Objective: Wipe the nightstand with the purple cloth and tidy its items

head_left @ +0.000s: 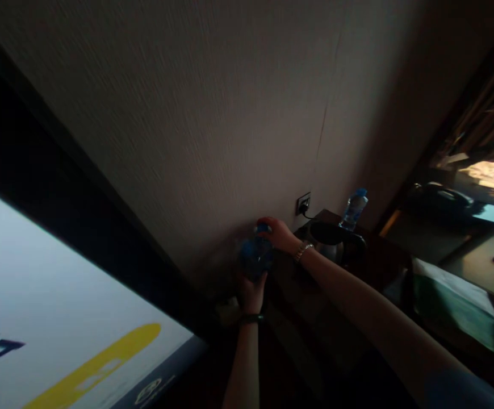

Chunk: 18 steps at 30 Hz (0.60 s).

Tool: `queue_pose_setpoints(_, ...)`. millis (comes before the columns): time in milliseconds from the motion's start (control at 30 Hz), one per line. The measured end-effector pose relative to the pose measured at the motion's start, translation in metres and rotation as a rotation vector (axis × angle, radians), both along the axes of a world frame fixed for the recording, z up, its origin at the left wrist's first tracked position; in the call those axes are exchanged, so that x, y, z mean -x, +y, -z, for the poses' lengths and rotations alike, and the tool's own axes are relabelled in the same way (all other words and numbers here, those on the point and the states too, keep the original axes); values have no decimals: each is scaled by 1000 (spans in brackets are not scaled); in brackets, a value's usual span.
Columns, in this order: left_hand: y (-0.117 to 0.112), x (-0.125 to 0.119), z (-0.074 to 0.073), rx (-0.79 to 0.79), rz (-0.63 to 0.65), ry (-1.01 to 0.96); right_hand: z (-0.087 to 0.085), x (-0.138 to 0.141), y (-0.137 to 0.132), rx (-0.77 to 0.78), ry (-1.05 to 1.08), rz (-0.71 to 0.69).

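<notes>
Gripping a blue bottle (pixel 256 255), both hands (pixel 251 292) (pixel 277 233) work over a dim dark counter (pixel 383 255) beside the wall (pixel 230 113).

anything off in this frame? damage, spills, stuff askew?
One thing: a thin dark crack line runs down the wall above the socket. No spill shows. Left hand holds the blue bottle upright, right hand on its cap.

screen (pixel 38 318): dark blue letter fragments at left edge, cut off, unreadable; yellow stripe graphic; small round emblem near bottom, too small to read
bottle label (pixel 351 213): blurred, unreadable
readable text: none
</notes>
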<state>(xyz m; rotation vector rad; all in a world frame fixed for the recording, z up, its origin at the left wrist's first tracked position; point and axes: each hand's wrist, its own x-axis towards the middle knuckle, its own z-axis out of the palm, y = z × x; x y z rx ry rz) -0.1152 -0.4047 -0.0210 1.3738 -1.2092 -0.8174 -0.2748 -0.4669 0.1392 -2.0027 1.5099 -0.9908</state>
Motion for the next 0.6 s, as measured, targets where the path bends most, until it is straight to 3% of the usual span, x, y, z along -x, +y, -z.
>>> queue_pose_setpoints(133,-6,2,5,-61,-13,-71,0,-12,-11,16,21,-41)
queue_pose_setpoints(233,-13,1,-4,-98,-6,-80,6,8,17,86,20,36)
queue_pose_setpoints(300,-11,-1,-7,-90,20,-88,18,42,75,157,87,82)
queue_pose_setpoints(367,-2,-7,-6,-35,33,-125,41,80,171,136,213,158)
queue_pose_setpoints(433,12,-18,1,42,27,-204,73,101,285,-39,354,390)
queue_pose_setpoints(500,30,-34,11,50,90,-276,110,97,381,-332,405,665)
queue_pose_setpoints(567,49,-50,20,-9,169,-314,141,75,425,-606,406,638)
queue_pose_setpoints(600,58,-55,23,-51,203,-318,152,60,423,-671,392,570)
